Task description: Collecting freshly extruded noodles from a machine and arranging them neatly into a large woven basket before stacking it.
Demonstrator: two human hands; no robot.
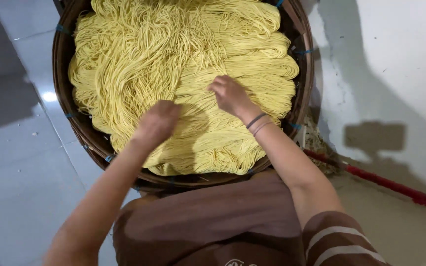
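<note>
- While both arms reach up from the bottom of the frame, two hands work in one big heap of yellow noodles [183, 74] that fills the upper middle of the picture.
- One round woven basket [61, 74], dark brown with small blue ties along its rim, holds the whole heap; it stands on the pale tiled floor [16, 162].
- Left hand [158, 122], just below the centre of the frame: the fingers are curled down into the strands, knuckles up, clenched on a bunch of noodles.
- Right hand [230, 95], a little higher and to the right of the left one: it lies on the strands with fingers bent and tips pressed in; whether it has a bunch pinched, I cannot tell.
- Two thin bands [257, 123], one dark and one lighter, sit on the right wrist.
- One brown garment [208, 216] covers the person's lap at the bottom centre, touching the basket's near rim; a brown sleeve with pale stripes [338, 241] shows at the lower right.
- One red stick [395, 186] lies slantwise at the right edge, on the lighter floor beside the basket.
</note>
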